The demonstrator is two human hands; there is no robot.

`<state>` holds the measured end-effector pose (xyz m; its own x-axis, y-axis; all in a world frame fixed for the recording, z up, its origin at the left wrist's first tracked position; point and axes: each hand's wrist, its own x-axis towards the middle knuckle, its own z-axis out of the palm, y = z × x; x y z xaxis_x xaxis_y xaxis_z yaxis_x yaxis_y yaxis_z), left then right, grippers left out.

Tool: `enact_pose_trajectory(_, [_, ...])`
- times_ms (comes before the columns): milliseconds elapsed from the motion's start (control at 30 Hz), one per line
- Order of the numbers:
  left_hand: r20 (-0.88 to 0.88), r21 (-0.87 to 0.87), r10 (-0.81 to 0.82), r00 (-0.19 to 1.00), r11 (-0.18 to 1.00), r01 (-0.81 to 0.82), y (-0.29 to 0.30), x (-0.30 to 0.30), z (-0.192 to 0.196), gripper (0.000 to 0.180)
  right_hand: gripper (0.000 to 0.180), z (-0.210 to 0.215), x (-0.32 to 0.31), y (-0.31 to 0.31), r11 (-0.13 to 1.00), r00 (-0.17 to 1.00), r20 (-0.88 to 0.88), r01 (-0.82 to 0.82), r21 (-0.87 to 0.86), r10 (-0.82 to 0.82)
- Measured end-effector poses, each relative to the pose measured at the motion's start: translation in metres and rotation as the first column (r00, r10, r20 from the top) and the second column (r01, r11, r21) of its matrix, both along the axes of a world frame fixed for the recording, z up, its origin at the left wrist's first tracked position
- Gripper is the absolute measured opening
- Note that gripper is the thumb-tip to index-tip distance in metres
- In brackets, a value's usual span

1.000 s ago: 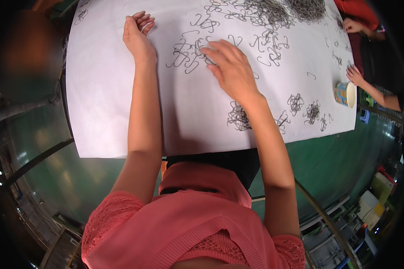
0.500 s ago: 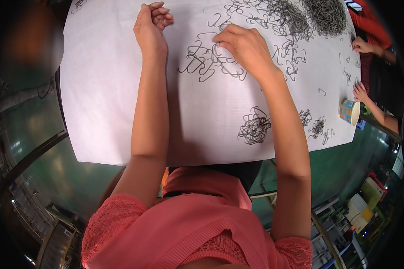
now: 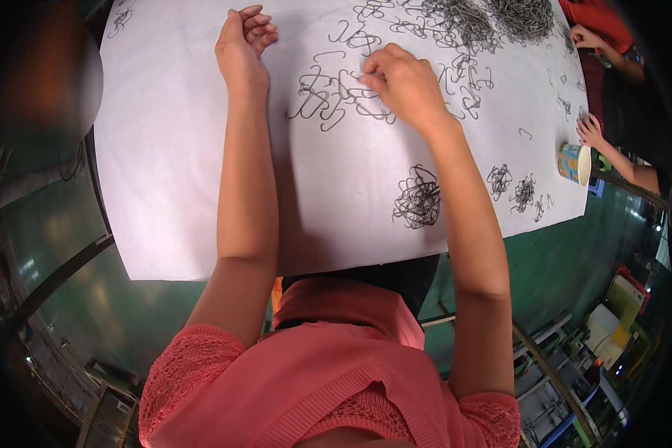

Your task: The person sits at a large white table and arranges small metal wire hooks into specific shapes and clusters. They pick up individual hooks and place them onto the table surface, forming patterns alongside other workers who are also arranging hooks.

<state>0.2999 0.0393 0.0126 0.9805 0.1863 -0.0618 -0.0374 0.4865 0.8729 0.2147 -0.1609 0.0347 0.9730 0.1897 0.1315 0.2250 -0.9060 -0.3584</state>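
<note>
Loose S-shaped dark wire hooks [image 3: 322,101] lie scattered across the white tabletop [image 3: 172,187]. Over the right side of this scatter is my right hand [image 3: 407,86], thumb and forefinger pinched together; whatever is between them is too small to make out. To the left of the hooks my left hand [image 3: 246,37] rests on its side, fingers loosely curled and thumb apart, with nothing visible in it. A tangled clump of hooks [image 3: 418,200] sits nearer me, just left of my right forearm.
A large heap of hooks [image 3: 523,19] lies at the far right. Smaller clumps [image 3: 524,193] sit right of my forearm. A paper cup [image 3: 573,164] stands by the right edge, near another person's hand [image 3: 590,133]. A few hooks [image 3: 119,22] lie far left.
The view has shifted slightly. My right hand's fingers have bent more and its knuckles have risen over the hooks. My left hand keeps the same pose.
</note>
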Motion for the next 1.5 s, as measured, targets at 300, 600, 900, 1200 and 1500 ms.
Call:
enact_pose_trajectory(300, [0.001, -0.074, -0.022, 1.0, 0.997, 0.022, 0.002, 0.009, -0.014, 0.037, 0.011, 0.025, -0.017, -0.03, 0.891, 0.958, -0.265, 0.213, 0.401, -0.11])
enact_pose_trajectory(600, [0.019, -0.033, -0.08, 0.997, 0.996, 0.08, 0.008, 0.015, -0.022, 0.039, 0.016, 0.055, -0.186, -0.177, 0.512, 0.678, -0.443, 0.734, 0.445, -0.587])
enact_pose_trajectory(900, [0.044, 0.063, -0.065, 0.997, 0.996, 0.062, 0.004, 0.012, -0.018, 0.038, 0.02, 0.024, -0.246, -0.225, 0.467, 0.555, -0.273, 0.822, 0.327, -0.786])
enact_pose_trajectory(1200, [0.017, -0.015, -0.029, 0.999, 0.999, 0.03, 0.013, 0.015, -0.023, 0.035, 0.018, 0.02, -0.2, -0.195, 0.557, 0.577, -0.101, 0.813, 0.17, -0.81])
enact_pose_trajectory(1500, [0.017, -0.324, -0.006, 1.0, 0.946, 0.011, 0.02, 0.007, -0.007, 0.033, 0.015, 0.019, -0.082, -0.005, 0.905, 0.984, -0.002, 0.164, 0.392, -0.177])
